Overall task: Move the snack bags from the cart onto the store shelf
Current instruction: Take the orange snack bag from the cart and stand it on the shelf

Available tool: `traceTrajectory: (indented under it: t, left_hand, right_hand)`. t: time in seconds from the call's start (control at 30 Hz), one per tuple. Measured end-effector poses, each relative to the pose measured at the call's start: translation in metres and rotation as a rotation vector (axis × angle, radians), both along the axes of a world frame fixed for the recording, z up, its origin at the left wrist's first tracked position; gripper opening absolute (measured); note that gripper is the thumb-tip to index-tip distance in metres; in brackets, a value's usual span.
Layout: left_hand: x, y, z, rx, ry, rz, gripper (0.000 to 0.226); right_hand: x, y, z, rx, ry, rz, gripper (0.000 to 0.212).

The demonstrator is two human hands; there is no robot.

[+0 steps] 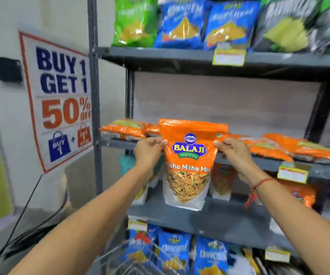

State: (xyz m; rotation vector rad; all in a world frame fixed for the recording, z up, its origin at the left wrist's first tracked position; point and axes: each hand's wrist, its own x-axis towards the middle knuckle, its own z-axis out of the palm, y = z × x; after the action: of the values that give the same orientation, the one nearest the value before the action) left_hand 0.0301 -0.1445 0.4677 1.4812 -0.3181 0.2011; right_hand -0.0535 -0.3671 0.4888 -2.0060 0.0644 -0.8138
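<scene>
I hold an orange Balaji snack bag (190,163) upright in front of the middle shelf (263,161). My left hand (150,150) pinches its left edge near the top and my right hand (233,151) pinches the right edge. Several matching orange bags (275,145) lie flat on that shelf to the right, and more orange bags (126,128) lie flat to the left. The wire cart (132,261) shows at the bottom edge, below my arms.
The grey metal rack has an upper shelf (160,54) with green, blue and black bags. Lower shelves hold orange bags and blue bags (174,249). Yellow price tags (292,174) hang on shelf edges. A sale poster (60,96) is on the left wall.
</scene>
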Motion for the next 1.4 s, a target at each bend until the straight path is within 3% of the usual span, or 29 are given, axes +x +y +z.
traceTrajectory:
  t: [0.17, 0.43, 0.53, 1.03, 1.4]
  left_hand:
    - [-0.011, -0.026, 0.045, -0.062, -0.012, -0.085, 0.005]
    - [-0.013, -0.055, 0.043, -0.02, -0.006, -0.132, 0.017]
    - [-0.004, -0.066, 0.023, -0.022, 0.034, -0.156, 0.005]
    - [0.065, -0.214, -0.159, 0.124, 0.333, -0.209, 0.004]
    - [0.11, -0.321, -0.214, 0.161, 0.368, -0.133, 0.016]
  right_hand:
    - [-0.019, -0.024, 0.037, 0.095, -0.046, 0.0, 0.026]
    - [-0.028, -0.051, 0.025, 0.122, -0.036, -0.068, 0.021]
    - [-0.023, -0.064, 0.008, 0.108, -0.011, -0.089, 0.022]
    - [0.035, -0.206, -0.158, 0.199, 0.321, -0.152, 0.023]
    - [0.092, -0.313, -0.219, 0.239, 0.436, -0.208, 0.029]
